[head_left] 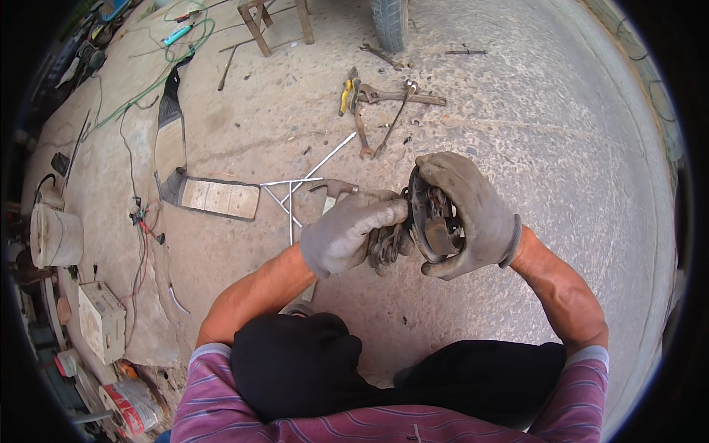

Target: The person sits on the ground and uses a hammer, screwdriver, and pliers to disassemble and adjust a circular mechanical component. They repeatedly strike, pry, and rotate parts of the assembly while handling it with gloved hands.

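Note:
A dark, round, hollow metal part (443, 236) is up in front of me, with smaller metal pieces inside its rim; its exact kind cannot be told. My right hand (480, 214), in a grey work glove, curls around its outer side. From the other side my left hand (347, 230), gloved too, is closed at the near rim; its fingertips are partly hidden. A hammer (336, 189) lies on the ground just beyond my left hand. Next to it are crossed silver T-handle wrenches (292, 198).
Farther out lie yellow-handled pliers (346, 96), an adjustable wrench (406, 97) and other spanners (365, 136). A black-edged webbing strip (220, 199) lies to the left. Beyond are a tyre (389, 26), a stool (255, 28), a green hose (199, 46), a bucket (57, 238) and a beige box (102, 323).

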A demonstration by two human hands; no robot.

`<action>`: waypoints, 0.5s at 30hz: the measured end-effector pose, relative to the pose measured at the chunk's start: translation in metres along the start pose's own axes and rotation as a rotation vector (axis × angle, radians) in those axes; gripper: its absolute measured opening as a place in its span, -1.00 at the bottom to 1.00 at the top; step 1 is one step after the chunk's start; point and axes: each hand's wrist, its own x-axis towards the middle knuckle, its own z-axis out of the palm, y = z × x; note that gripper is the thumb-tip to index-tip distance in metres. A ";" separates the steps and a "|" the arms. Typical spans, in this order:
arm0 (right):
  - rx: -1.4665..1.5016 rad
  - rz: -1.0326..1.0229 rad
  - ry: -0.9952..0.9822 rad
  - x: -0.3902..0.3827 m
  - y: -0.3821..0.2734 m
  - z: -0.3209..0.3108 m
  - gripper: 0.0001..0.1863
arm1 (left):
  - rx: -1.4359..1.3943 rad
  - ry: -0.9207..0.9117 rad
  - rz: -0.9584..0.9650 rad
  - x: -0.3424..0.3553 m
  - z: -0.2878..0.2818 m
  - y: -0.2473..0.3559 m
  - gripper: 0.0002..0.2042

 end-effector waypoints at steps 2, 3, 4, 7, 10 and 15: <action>0.010 0.015 -0.008 -0.001 -0.002 -0.002 0.33 | -0.006 -0.032 0.013 0.001 0.001 0.000 -0.60; 0.017 0.021 -0.010 -0.001 -0.003 -0.002 0.32 | 0.060 -0.027 0.054 0.001 0.001 -0.001 -0.61; 0.033 0.034 -0.015 0.000 -0.004 -0.001 0.32 | 0.126 -0.023 0.094 0.001 0.002 -0.002 -0.62; 0.075 0.077 -0.023 -0.002 -0.007 0.000 0.33 | 0.285 0.083 0.067 -0.001 0.005 0.001 -0.65; 0.196 0.149 -0.016 -0.006 -0.009 0.005 0.31 | 0.361 0.221 0.114 -0.004 0.017 -0.001 -0.70; 1.075 0.602 0.027 -0.014 -0.010 0.024 0.17 | 1.356 0.344 0.752 -0.001 0.002 -0.002 -0.63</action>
